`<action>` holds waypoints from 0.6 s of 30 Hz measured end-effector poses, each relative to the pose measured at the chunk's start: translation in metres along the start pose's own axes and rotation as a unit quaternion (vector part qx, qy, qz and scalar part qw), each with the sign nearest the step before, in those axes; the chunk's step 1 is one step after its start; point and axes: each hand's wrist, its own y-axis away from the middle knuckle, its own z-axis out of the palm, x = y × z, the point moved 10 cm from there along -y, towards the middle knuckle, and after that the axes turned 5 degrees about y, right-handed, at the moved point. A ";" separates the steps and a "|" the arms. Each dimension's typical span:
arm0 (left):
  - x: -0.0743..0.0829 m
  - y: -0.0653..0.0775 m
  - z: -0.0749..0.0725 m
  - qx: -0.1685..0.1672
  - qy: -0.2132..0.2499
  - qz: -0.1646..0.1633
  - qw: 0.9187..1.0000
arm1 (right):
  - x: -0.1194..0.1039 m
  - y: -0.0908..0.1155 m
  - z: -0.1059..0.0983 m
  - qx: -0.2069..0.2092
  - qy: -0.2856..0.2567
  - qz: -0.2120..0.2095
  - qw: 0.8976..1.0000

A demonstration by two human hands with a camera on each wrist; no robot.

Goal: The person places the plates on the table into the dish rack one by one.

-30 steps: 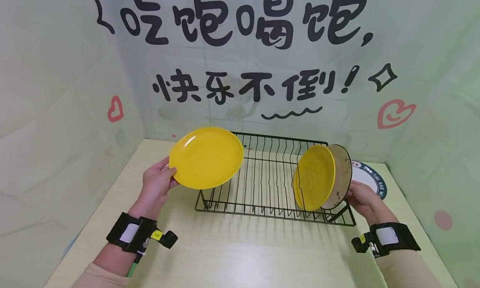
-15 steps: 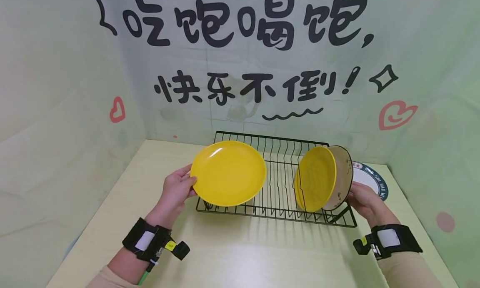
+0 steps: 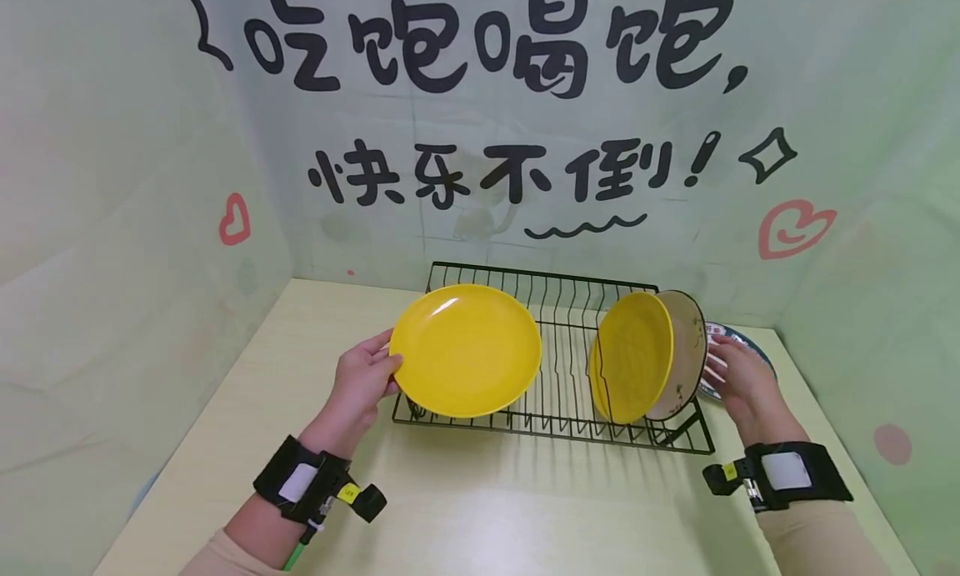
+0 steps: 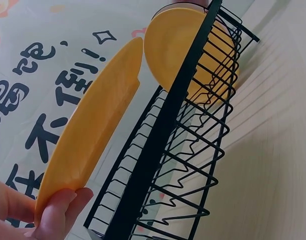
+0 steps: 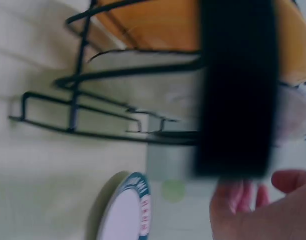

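My left hand (image 3: 366, 376) pinches the left edge of a round yellow plate (image 3: 465, 351), thumb on its upper face. The plate is held up over the left part of a black wire dish rack (image 3: 562, 368). In the left wrist view the plate (image 4: 93, 120) appears nearly edge-on, above the rack's bars. At the rack's right end stand a yellow plate (image 3: 633, 355) and, behind it, a cream dish (image 3: 684, 359) with a dark rim. Just right of that dish is my right hand (image 3: 750, 388), its fingers loosely bent and holding nothing.
A white plate with a blue patterned rim (image 3: 750, 347) lies on the table right of the rack, partly hidden by my right hand. The pale table (image 3: 510, 509) extends in front of the rack. A printed cloth (image 3: 480, 226) hangs behind.
My left hand has carried the yellow plate right and slightly down, over the rack. My right hand has come off the cream dish's edge and shifted up and right.
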 end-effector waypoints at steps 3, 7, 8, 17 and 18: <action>0.000 0.000 0.004 -0.001 -0.004 0.001 1.000 | -0.026 0.014 -0.017 0.116 -0.086 -0.065 0.987; 0.001 0.000 0.004 0.000 -0.008 -0.002 1.000 | -0.065 0.046 -0.014 0.207 -0.130 -0.224 0.943; 0.001 0.000 0.004 0.000 -0.007 -0.003 1.000 | -0.073 0.055 -0.009 0.212 -0.122 -0.267 0.932; 0.002 0.001 0.009 -0.006 0.001 -0.003 1.000 | -0.087 0.104 0.094 0.046 0.069 -0.386 0.919; 0.002 0.001 0.010 -0.008 0.001 -0.003 1.000 | -0.082 0.104 0.103 0.021 0.066 -0.366 0.928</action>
